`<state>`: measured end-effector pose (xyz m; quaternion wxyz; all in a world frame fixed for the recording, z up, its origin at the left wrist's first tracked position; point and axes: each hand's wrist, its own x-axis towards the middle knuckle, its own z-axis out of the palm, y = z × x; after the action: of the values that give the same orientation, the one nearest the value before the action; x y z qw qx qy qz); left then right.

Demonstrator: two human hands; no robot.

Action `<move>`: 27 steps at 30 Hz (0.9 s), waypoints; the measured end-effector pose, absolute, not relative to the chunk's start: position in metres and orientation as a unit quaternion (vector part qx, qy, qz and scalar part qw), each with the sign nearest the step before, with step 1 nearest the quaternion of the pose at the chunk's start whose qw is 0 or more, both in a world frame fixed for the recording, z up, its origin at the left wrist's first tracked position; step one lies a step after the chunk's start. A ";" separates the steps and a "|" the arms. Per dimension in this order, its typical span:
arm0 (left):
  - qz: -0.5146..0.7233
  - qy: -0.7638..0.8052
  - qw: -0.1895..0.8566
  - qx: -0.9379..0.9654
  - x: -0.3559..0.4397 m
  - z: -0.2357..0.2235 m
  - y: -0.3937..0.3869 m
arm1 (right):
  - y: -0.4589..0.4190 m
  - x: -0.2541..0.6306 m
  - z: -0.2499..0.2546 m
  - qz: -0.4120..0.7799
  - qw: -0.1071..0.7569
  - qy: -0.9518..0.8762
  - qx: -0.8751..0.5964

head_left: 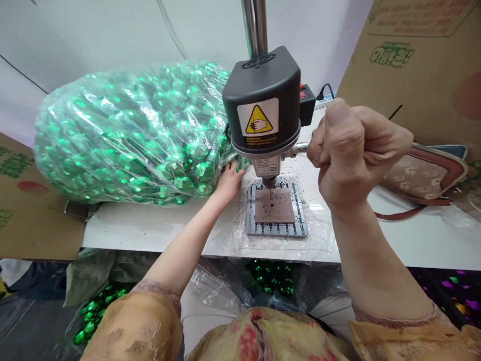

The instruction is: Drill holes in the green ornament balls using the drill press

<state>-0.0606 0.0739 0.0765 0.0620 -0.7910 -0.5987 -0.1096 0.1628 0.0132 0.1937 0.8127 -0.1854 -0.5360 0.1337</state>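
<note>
Beads under the desk, drill press between left hand and right hand.
Nearest, below the desk's front edge: green beads in clear plastic. Next, right hand in a fist closed around the end of the press lever, blocking sight of part of a carton behind. On the desk, a slotted base plate with a brown block flat on top, one dark hole near its middle, dark crumbs around. Left hand at the right end of a bulky clear bag of green beads; impossible to tell whether gripping one. Bag close against the press, crowding that side. Beyond the right forearm, a patterned purse; farthest, pale wall.
</note>
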 end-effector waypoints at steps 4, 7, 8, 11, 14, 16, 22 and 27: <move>-0.255 -0.529 -0.014 -0.809 -0.064 0.078 0.061 | 0.013 0.163 0.192 0.136 0.812 -0.534 -0.192; -0.420 -0.494 -0.172 -0.742 -0.058 0.076 0.044 | 0.012 0.163 0.190 0.141 0.803 -0.533 -0.224; -0.468 -0.489 -0.246 -0.694 -0.054 0.073 0.037 | 0.012 0.163 0.190 0.143 0.803 -0.532 -0.229; -0.559 -0.455 -0.460 -0.518 -0.039 0.064 0.017 | 0.013 0.164 0.189 0.146 0.806 -0.532 -0.213; -0.589 -0.424 -0.562 -0.397 -0.026 0.055 0.004 | 0.012 0.165 0.191 0.147 0.810 -0.536 -0.187; -0.588 -0.435 -0.578 -0.360 -0.021 0.049 0.000 | 0.011 0.164 0.193 0.154 0.814 -0.536 -0.165; -0.588 -0.499 -0.501 -0.393 -0.016 0.033 0.006 | 0.009 0.162 0.194 0.161 0.818 -0.529 -0.159; -0.582 -0.483 -0.465 -0.460 -0.017 0.022 0.010 | 0.012 0.164 0.192 0.148 0.820 -0.532 -0.153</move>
<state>-0.0168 0.0096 0.0216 -0.4652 -0.4604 -0.4831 -0.5815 0.1637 0.0120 0.1921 0.8198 -0.1530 -0.5316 0.1484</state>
